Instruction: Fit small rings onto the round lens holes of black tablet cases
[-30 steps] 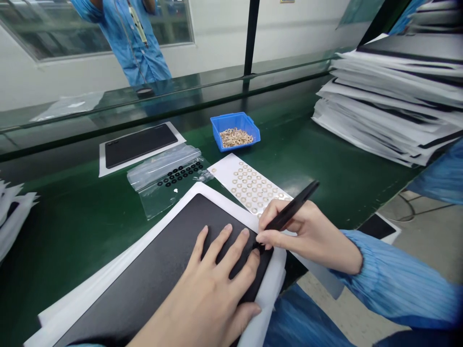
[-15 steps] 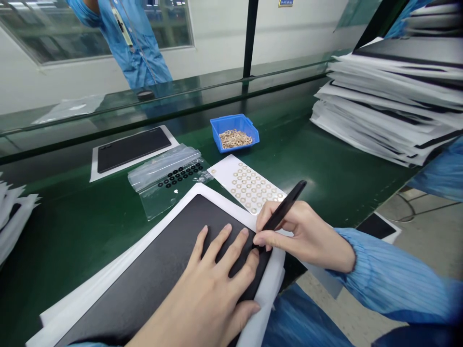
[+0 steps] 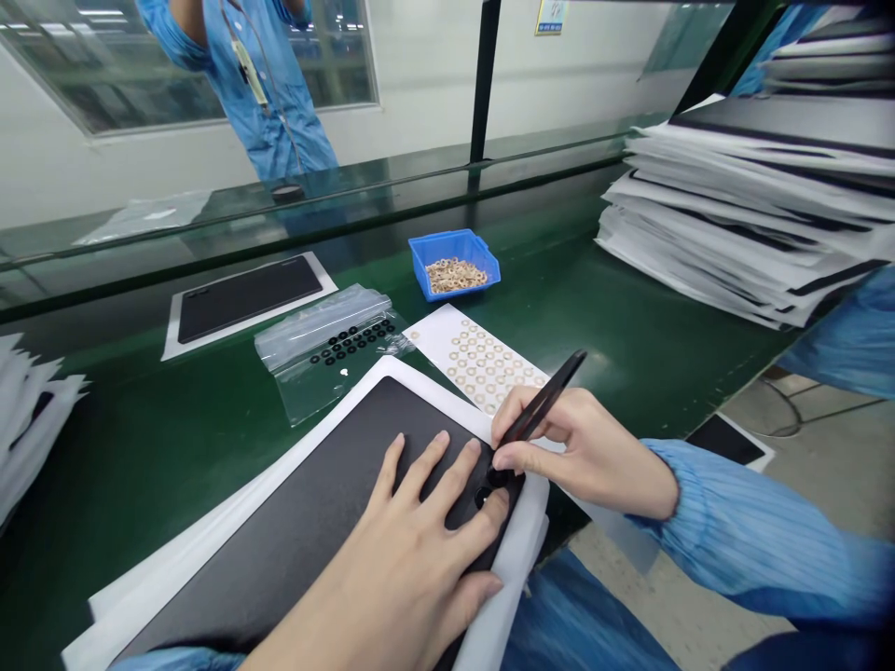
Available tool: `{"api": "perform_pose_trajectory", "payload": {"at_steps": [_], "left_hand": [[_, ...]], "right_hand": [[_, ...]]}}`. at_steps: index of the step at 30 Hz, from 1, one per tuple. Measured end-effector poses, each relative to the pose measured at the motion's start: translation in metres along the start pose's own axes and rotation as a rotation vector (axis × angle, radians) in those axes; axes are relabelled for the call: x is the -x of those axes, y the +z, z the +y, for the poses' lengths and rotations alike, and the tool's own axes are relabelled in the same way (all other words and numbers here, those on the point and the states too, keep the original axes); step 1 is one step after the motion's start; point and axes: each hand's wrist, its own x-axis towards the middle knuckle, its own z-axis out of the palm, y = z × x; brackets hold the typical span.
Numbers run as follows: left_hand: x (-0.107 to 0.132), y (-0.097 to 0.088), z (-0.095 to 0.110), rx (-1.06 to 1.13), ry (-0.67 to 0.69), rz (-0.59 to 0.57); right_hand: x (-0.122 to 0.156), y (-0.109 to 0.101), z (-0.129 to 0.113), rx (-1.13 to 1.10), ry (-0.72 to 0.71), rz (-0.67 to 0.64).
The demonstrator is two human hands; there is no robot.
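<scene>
My left hand (image 3: 419,540) lies with fingers spread on a black flat panel (image 3: 336,475), which rests on white sheets at the table's near edge. In my right hand (image 3: 570,457) is a slim black tool, seemingly tweezers (image 3: 542,401), pinched between thumb and fingers, its lower end at the panel's upper right corner. A small round black part (image 3: 482,497) shows at that corner beside my left index finger. Just beyond lies a white sheet (image 3: 437,328) with rows of pale rings. Black rings (image 3: 342,350) sit on a clear plastic bag (image 3: 308,387) to its left.
A blue bin (image 3: 454,291) holds many small tan rings. Another black panel (image 3: 248,296) lies at the back left. Tall stacks of sheeted panels (image 3: 734,224) stand at right, with more sheets (image 3: 34,419) at left. Across the glass ledge stands a person in blue (image 3: 272,102).
My right hand and the tool have shifted slightly left. The round black part beside my left index finger now shows more clearly. My left hand stays spread on the panel.
</scene>
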Motion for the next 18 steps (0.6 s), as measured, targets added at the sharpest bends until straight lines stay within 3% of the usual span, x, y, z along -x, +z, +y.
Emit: {"api": "perform_pose_trajectory", "payload": {"at_steps": [11, 18], "left_hand": [[-0.0002, -0.0012, -0.0019, 0.017, 0.004, -0.008], [-0.0002, 0.0004, -0.0012, 0.012, 0.011, -0.004]], "right_hand": [[0.0006, -0.0002, 0.0024, -0.004, -0.013, 0.004], [0.0029, -0.0025, 0.0046, -0.2, 0.078, -0.027]]}}
